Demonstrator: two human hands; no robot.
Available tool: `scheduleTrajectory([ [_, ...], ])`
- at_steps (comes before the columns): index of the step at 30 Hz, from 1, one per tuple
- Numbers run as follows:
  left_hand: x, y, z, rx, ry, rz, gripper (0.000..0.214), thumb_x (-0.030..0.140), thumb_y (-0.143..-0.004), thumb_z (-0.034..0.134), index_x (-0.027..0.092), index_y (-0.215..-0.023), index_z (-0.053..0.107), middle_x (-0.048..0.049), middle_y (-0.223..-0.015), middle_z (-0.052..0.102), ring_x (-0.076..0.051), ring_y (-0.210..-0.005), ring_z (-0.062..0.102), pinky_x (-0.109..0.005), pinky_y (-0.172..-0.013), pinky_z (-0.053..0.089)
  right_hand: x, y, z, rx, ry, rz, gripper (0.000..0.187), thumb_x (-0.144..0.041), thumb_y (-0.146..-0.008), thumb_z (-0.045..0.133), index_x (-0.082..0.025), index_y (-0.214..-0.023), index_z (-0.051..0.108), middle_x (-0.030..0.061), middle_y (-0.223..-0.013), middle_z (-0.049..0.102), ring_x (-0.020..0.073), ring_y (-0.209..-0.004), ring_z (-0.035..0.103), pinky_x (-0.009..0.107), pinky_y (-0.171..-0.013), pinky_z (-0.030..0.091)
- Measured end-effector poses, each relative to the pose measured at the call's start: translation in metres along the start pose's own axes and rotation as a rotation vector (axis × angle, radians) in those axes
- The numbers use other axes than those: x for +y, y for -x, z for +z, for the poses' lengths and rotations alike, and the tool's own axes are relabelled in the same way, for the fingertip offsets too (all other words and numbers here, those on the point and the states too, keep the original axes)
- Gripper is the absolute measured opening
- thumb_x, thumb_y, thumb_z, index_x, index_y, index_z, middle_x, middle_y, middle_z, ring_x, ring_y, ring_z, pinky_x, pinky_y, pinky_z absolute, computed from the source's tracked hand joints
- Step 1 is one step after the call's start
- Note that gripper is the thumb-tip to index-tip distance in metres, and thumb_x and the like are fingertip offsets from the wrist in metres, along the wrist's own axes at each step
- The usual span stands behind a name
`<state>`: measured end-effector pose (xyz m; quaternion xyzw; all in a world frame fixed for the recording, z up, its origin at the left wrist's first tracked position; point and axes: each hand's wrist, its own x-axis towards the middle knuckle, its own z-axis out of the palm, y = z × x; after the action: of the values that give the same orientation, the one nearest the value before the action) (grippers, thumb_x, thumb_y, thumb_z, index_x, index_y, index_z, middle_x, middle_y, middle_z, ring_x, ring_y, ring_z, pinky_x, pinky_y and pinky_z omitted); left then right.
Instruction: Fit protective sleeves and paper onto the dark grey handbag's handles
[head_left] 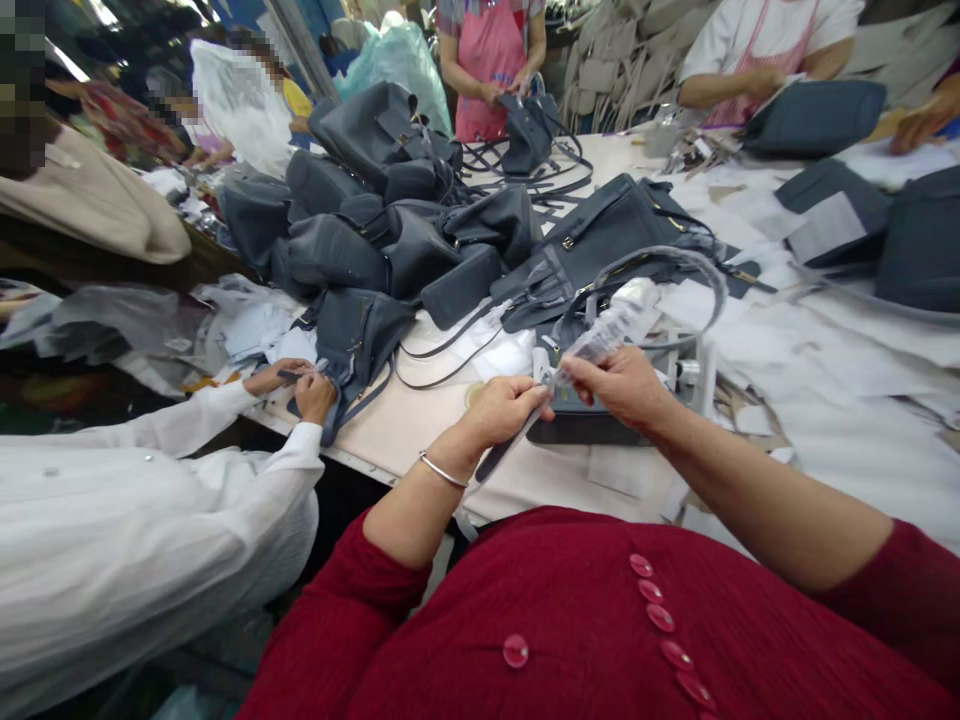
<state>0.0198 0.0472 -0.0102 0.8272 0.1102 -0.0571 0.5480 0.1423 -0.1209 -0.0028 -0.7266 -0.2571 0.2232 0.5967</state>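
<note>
Both my hands are close together over a dark blue-grey handbag on the table. My left hand is closed in a pinch on a dark strap, whose loose end hangs down to the left. Just to its right, my right hand pinches a crinkled strip of clear plastic wrap where it meets the strap. Behind the strip arches a bag handle covered in clear film. My hands partly hide the handbag below them.
A heap of dark handbags fills the table's left and middle. On my left, a co-worker in a white sleeve handles another bag. White sheets and scraps spread across the right. People in aprons work opposite.
</note>
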Motion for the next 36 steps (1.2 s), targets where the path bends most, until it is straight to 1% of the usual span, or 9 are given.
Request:
scheduleTrajectory([
  [3,0.003,0.000,0.001,0.056,-0.011,0.033,0.040,0.043,-0.091,0.052,0.011,-0.079,0.074,-0.0023,-0.065,0.068,-0.009,-0.055,0.048,-0.022,-0.056,0.035,0.000,-0.004,-0.007,-0.026,-0.297,0.033,0.045,-0.060,-0.072,0.073,-0.016,-0.069,0.061,-0.0020,-0.051,0.055,0.0097,-0.045,0.046,0.023,-0.045,0.040],
  [7,0.013,-0.001,0.006,0.016,0.084,0.110,0.037,0.041,-0.091,0.054,0.010,-0.079,0.072,-0.0032,-0.069,0.068,-0.009,-0.059,0.052,-0.022,-0.059,0.039,-0.001,-0.002,-0.002,-0.185,-0.059,0.078,0.047,-0.055,-0.070,0.076,-0.015,-0.053,0.057,-0.0024,-0.044,0.051,0.0074,-0.041,0.042,0.021,-0.041,0.033],
  [13,-0.030,0.031,-0.004,-0.180,0.298,-0.126,0.034,0.044,-0.085,0.062,0.011,-0.086,0.067,-0.0022,-0.066,0.065,-0.009,-0.055,0.056,-0.022,-0.057,0.046,0.005,-0.015,-0.028,0.200,-0.080,-0.006,0.037,-0.043,-0.079,0.073,-0.016,-0.058,0.060,-0.0009,-0.045,0.054,0.0087,-0.039,0.047,0.021,-0.039,0.037],
  [17,-0.086,0.079,-0.020,-0.052,0.093,-0.280,0.035,0.044,-0.089,0.056,0.013,-0.083,0.070,-0.0019,-0.063,0.064,-0.010,-0.054,0.054,-0.023,-0.055,0.044,0.018,-0.025,-0.056,0.379,-0.149,0.038,0.034,-0.038,-0.077,0.075,-0.016,-0.056,0.059,-0.0003,-0.045,0.053,0.0085,-0.038,0.045,0.021,-0.035,0.034],
  [23,-0.134,0.147,-0.019,0.398,-0.500,-0.246,0.036,0.044,-0.096,0.046,0.019,-0.092,0.072,-0.0074,-0.091,0.074,-0.022,-0.088,0.066,-0.033,-0.086,0.049,0.035,-0.024,-0.032,0.392,-0.153,0.106,0.033,-0.038,-0.074,0.073,-0.016,-0.054,0.058,-0.0024,-0.042,0.052,0.0078,-0.035,0.043,0.021,-0.035,0.034],
  [26,-0.145,0.166,-0.016,0.242,-0.784,-0.300,0.037,0.044,-0.096,0.045,0.021,-0.094,0.073,-0.0093,-0.094,0.074,-0.025,-0.095,0.067,-0.035,-0.091,0.048,0.033,-0.022,-0.023,0.354,-0.058,0.102,0.037,-0.042,-0.074,0.072,-0.015,-0.054,0.059,-0.0019,-0.040,0.052,0.0087,-0.036,0.046,0.022,-0.038,0.036],
  [30,-0.135,0.150,-0.025,-0.061,-0.819,-0.406,0.035,0.054,-0.081,0.065,0.021,-0.090,0.075,-0.0094,-0.093,0.074,-0.029,-0.095,0.068,-0.037,-0.086,0.050,0.025,-0.011,-0.013,0.183,0.018,0.073,0.044,-0.050,-0.078,0.068,-0.015,-0.053,0.060,-0.0015,-0.039,0.051,0.0089,-0.038,0.046,0.022,-0.042,0.037],
  [34,-0.094,0.095,-0.028,0.151,-0.392,0.002,0.045,0.045,-0.092,0.053,0.018,-0.126,0.063,-0.0125,-0.124,0.068,-0.024,-0.114,0.061,-0.037,-0.098,0.048,0.017,0.002,0.000,-0.009,-0.013,0.034,0.048,-0.056,-0.078,0.067,-0.015,-0.053,0.058,-0.0016,-0.043,0.051,0.0086,-0.039,0.044,0.022,-0.041,0.035],
  [36,-0.072,0.066,-0.021,0.081,-0.181,0.118,0.044,0.042,-0.093,0.051,0.017,-0.127,0.062,-0.0120,-0.124,0.068,-0.023,-0.110,0.063,-0.036,-0.096,0.049,0.014,0.006,0.003,-0.045,-0.002,0.014,0.049,-0.057,-0.079,0.066,-0.015,-0.053,0.058,-0.0009,-0.044,0.051,0.0093,-0.041,0.045,0.022,-0.041,0.035],
])
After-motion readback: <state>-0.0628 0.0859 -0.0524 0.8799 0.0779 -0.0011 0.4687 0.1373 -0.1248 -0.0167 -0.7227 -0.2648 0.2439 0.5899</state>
